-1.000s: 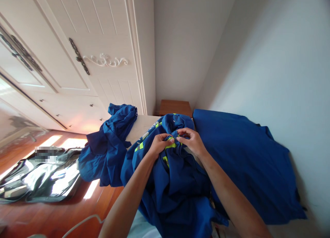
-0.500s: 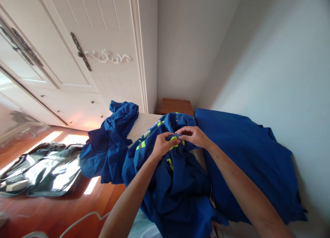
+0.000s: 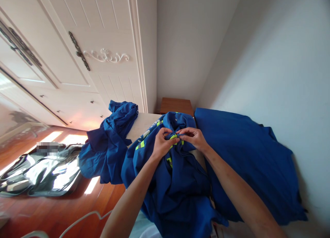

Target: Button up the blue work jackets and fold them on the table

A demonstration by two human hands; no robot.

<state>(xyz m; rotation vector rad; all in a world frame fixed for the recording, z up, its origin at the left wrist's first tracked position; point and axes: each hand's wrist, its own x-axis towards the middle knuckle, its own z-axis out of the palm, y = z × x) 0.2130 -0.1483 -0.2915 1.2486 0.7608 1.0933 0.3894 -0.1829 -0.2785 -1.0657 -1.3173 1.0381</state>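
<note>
A blue garment (image 3: pixel 177 186) with yellow-green strips and white print lies crumpled in front of me. Near its upper part, my left hand (image 3: pixel 164 142) pinches the cloth beside a yellow-green strip. Close by on the right, my right hand (image 3: pixel 193 137) grips a fold of the same garment, and the fingertips of both hands nearly meet. Another crumpled blue garment (image 3: pixel 110 145) rests to the left. On the right, a large blue cloth (image 3: pixel 247 159) is spread out beside the wall.
A white cabinet (image 3: pixel 108 35) with dark metal handles stands at the upper left. Behind the garments is a brown wooden surface (image 3: pixel 176 105). Clear plastic bags (image 3: pixel 43 172) lie on the reddish wood floor (image 3: pixel 64 210). A white cable (image 3: pixel 82 217) runs at the lower left.
Both hands keep their hold on the garment. The left hand's fingers have shifted slightly, and the right hand has turned a little. The view has moved very slightly.
</note>
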